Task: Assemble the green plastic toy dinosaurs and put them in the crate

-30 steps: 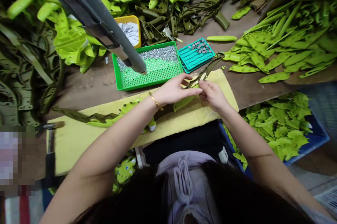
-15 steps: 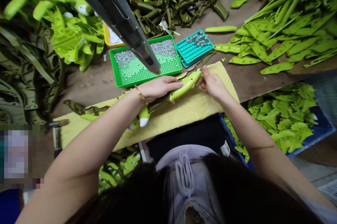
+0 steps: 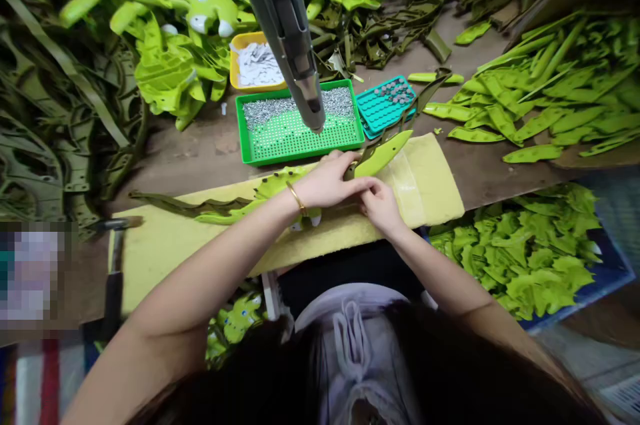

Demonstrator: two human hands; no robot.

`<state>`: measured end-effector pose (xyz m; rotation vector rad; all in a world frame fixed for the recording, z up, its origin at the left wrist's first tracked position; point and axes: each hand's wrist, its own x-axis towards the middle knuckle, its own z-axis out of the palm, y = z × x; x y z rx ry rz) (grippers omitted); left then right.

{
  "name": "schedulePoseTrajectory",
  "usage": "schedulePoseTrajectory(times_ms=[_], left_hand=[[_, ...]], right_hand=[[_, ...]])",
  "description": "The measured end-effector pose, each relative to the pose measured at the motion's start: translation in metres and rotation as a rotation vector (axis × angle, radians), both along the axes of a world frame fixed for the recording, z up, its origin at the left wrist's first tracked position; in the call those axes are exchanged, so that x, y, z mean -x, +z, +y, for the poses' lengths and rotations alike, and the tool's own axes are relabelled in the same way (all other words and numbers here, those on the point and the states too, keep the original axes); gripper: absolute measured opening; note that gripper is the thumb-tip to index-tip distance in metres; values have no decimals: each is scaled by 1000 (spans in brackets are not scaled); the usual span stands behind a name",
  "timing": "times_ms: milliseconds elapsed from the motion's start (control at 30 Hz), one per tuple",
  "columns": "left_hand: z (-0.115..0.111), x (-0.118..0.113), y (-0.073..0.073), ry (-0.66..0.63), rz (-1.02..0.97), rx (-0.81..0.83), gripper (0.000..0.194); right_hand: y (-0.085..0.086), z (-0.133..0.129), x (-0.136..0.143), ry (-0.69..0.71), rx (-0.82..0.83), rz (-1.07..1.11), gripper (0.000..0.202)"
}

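My left hand (image 3: 330, 182), with a gold bangle at the wrist, is closed round the near end of a bright green curved piece (image 3: 384, 154). A dark olive strip (image 3: 425, 93) runs beside that piece and sticks out past it to the upper right. Just right of the left fingers, my right hand (image 3: 383, 208) is closed at the lower edge of the pieces; its fingertips are partly hidden. Under my left wrist lies a spiky green part (image 3: 273, 186) joined by a long olive strip (image 3: 190, 204), on a yellow pad (image 3: 440, 178).
A grey tool (image 3: 293, 32) hangs over a green tray (image 3: 300, 157) of small metal pieces. Behind are a yellow tray (image 3: 234, 68) and a teal tray (image 3: 373, 115). A hammer (image 3: 115, 258) lies at left. Piles of green parts (image 3: 540, 105) surround the table; a blue bin (image 3: 613, 272) stands right.
My right hand has moved down and left, close against my left hand. The green piece now points to the upper right, with the olive strip raised beside it. The whole view has shifted.
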<state>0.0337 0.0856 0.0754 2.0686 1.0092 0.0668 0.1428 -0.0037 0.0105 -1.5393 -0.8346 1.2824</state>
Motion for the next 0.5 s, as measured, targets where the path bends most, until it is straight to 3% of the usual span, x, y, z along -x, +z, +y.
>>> schedulePoseTrajectory(times_ms=[133, 200, 267, 367, 400, 467, 500], left_hand=[[-3, 6, 5, -54, 28, -21, 49], [0, 10, 3, -64, 39, -45, 47], [1, 17, -2, -123, 72, -16, 45], [-8, 29, -13, -171, 158, -23, 47], [-14, 32, -16, -148, 184, -75, 47], [-28, 34, -20, -85, 219, -220, 48], [-35, 33, -21, -65, 235, -283, 50]], right_hand=[[-9, -6, 8, -81, -27, -111, 36], [-3, -10, 4, -54, -10, -120, 37], [15, -9, -12, 96, 35, -152, 40], [61, 17, -46, 551, 71, -408, 39], [76, 34, -55, 608, 5, -547, 36], [96, 77, -60, 519, -272, -857, 29], [99, 101, -56, 615, -312, -928, 29]])
